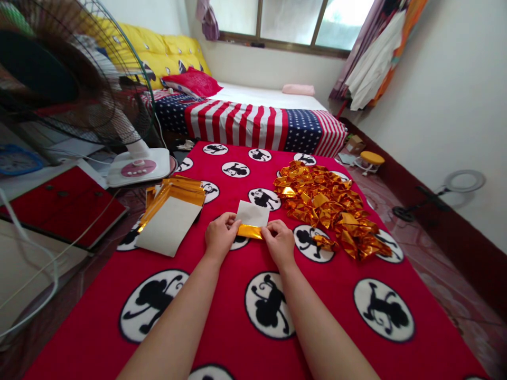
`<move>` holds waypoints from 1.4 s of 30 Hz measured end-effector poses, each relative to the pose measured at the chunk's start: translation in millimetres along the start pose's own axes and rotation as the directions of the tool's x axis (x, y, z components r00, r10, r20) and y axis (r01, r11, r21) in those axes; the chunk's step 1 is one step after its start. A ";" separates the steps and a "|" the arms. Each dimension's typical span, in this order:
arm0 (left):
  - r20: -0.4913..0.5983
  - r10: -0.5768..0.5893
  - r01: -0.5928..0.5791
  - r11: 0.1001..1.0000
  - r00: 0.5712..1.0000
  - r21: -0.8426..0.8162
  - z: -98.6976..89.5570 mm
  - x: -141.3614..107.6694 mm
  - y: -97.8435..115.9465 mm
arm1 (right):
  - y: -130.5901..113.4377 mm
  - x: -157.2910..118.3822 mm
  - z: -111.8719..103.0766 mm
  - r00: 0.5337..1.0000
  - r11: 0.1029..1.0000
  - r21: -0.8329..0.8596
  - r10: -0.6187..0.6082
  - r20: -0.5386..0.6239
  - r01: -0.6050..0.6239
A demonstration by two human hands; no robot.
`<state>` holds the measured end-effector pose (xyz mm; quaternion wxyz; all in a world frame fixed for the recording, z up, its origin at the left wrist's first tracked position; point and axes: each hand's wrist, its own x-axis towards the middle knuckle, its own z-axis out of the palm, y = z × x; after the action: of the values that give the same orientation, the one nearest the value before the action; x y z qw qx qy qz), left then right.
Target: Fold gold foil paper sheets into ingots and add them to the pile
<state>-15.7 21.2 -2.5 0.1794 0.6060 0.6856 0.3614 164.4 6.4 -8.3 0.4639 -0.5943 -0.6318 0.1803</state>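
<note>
Red cloth (225, 316) with a black-and-white monkey print, spread beneath all the rest; clock centred on the work between the hands, twelve pointing straight ahead. Between two and three o'clock, a broad heap of folded gold foil pieces (320, 203), shiny, angular, loosely piled. At nine o'clock, well apart from the work, an overlapping stack of gold-backed papers (170, 227), topped by a pale face. Closer in, left hand (219, 235) at about eight o'clock, right hand (280, 241) at about four. Both closed in a thumb-and-finger pinch, neither spread nor pressed together. Held between, at the centre, a small paper sheet (253, 212): pale side up, near edge turned over as a shiny gold band (250, 231), pinched at each end. Looks very light and thin, probably crisp enough to keep a crease, likely slick on the foil face and easy to wrinkle. Best taken at both ends of the band, with an even, gentle pinch; no hard pull, for fear of tearing or skewing. Number of layers inside: cannot tell.
</note>
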 end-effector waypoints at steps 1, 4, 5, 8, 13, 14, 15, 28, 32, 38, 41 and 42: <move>0.000 -0.002 0.002 1.000 1.000 0.001 -0.1 0.0 0.2 | 0.2 -0.1 0.1 1.000 1.000 0.001 -0.001 0.000 0.001; 0.002 -0.009 0.009 1.000 1.000 0.000 0.2 0.0 0.4 | 0.9 -0.2 0.6 1.000 1.000 -0.001 -0.004 -0.002 0.004; 0.001 -0.009 0.009 1.000 1.000 -0.004 0.4 0.0 0.3 | 1.1 -0.3 0.7 1.000 1.000 -0.002 -0.004 -0.003 0.004; -0.004 -0.002 0.002 1.000 1.000 -0.007 1.0 -0.2 -0.5 | 1.3 -0.4 0.7 1.000 1.000 -0.004 -0.002 -0.003 0.002; 0.005 -0.001 0.001 1.000 1.000 -0.002 1.0 -0.5 -0.9 | 1.6 -0.2 0.8 1.000 1.000 -0.008 0.000 -0.004 0.000; 0.006 -0.004 0.004 1.000 1.000 -0.002 1.0 -0.4 -0.8 | 1.7 -0.1 0.8 1.000 1.000 -0.007 -0.001 -0.003 0.001; 0.007 -0.007 0.007 1.000 1.000 -0.003 0.9 -0.3 -0.7 | 1.9 -0.1 0.9 1.000 1.000 -0.006 -0.002 -0.003 0.002; -0.116 -0.081 0.025 0.907 0.990 -0.421 4.4 3.7 -4.6 | -3.9 0.0 -2.0 0.997 0.951 0.299 0.070 0.036 -0.077; -0.126 -0.132 0.049 0.856 0.983 -0.514 2.7 3.6 0.4 | -6.2 0.6 3.2 0.986 0.843 0.513 0.154 0.062 -0.164; -0.131 -0.090 -0.010 0.791 0.987 -0.612 4.8 3.6 3.9 | -12.7 -0.3 18.1 0.969 0.780 0.588 0.247 0.027 -0.215; -0.125 -0.077 -0.022 0.764 0.989 -0.644 5.6 3.3 4.8 | -14.4 -0.6 21.7 0.961 0.791 0.573 0.275 -0.024 -0.212; -0.129 -0.078 -0.022 0.774 0.989 -0.632 5.8 3.0 4.6 | -14.4 -0.8 22.0 0.959 0.812 0.545 0.279 -0.044 -0.210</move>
<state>-9.1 25.8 -2.6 0.3263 0.4718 0.5448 0.6116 138.3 9.5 -8.5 0.6216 -0.5275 -0.4449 0.3706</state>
